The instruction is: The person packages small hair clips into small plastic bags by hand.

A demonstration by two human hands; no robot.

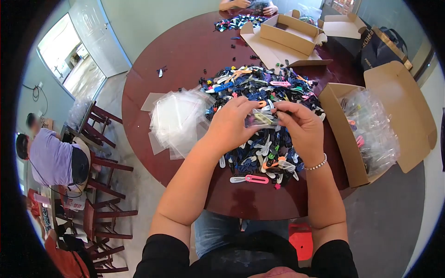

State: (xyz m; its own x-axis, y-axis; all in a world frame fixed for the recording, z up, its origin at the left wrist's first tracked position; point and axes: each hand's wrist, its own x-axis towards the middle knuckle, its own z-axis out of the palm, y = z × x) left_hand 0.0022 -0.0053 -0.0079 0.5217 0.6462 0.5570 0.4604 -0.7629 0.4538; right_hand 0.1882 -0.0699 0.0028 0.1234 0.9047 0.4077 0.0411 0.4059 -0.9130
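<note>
My left hand point(230, 124) and my right hand point(301, 126) together hold a small clear plastic bag point(262, 118) with a few hair clips inside, fingers pinching its top edge. Both hands hover over a big pile of coloured hair clips point(259, 92) on the round dark red table point(185, 51). A stack of empty clear bags point(178, 118) lies just left of my left hand.
An open cardboard box point(345, 139) at the right holds filled bags point(373, 132). More open boxes point(289, 34) stand at the far side, where another person's hands point(245, 4) work by a smaller clip pile point(238, 22). People sit by wooden chairs point(104, 176) at the left.
</note>
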